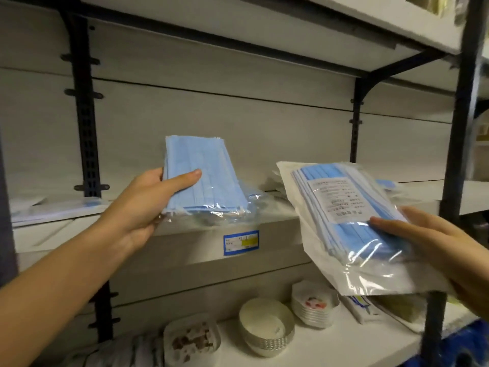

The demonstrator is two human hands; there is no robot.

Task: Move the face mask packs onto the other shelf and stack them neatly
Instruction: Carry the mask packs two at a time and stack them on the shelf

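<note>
Each hand pinches a mask pack: left hand (137, 205) on the tilted pack (201, 178), right hand (444, 250) on the labelled pack (352, 221). The slick plastic could slip from either thumb grip, toppling packs off the shelf (185, 234) edge.

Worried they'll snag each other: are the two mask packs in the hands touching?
Apart. In the head view, the left pack gripped by the left hand and the right pack held by the right hand show shelf edge between them.

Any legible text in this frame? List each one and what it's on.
Label on the right pack: several printed lines, too blurred to read.
Shelf tag, blue border: too blurred to read.
Box on lower shelf: blue print, unreadable.
Left pack: no text seen.
</note>
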